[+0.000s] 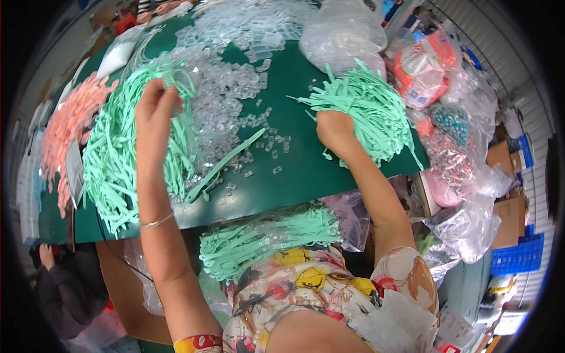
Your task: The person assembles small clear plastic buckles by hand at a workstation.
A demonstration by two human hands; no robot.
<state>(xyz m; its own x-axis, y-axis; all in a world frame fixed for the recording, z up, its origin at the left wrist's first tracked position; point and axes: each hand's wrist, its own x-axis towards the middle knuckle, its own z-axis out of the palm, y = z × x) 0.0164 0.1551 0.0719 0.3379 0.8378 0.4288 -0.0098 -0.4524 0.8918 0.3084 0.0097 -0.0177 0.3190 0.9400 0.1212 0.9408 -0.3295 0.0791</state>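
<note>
My left hand is raised over a large heap of mint-green straps, with thumb and fingers pinched together. Something pale and translucent shows by the fingertips, too blurred to name. At the left end of a second mint-green pile, on the right of the table, my right hand is closed around strap ends; its fingertips are partly hidden. A single mint-green strap lies across the table between the hands. Beside the left heap spread many small clear plastic buckles.
The green table holds peach-coloured pieces at far left and a clear bag at the back. More mint straps lie in a bundle over my lap. Bagged goods crowd the right side. Another person's dark sleeve shows lower left.
</note>
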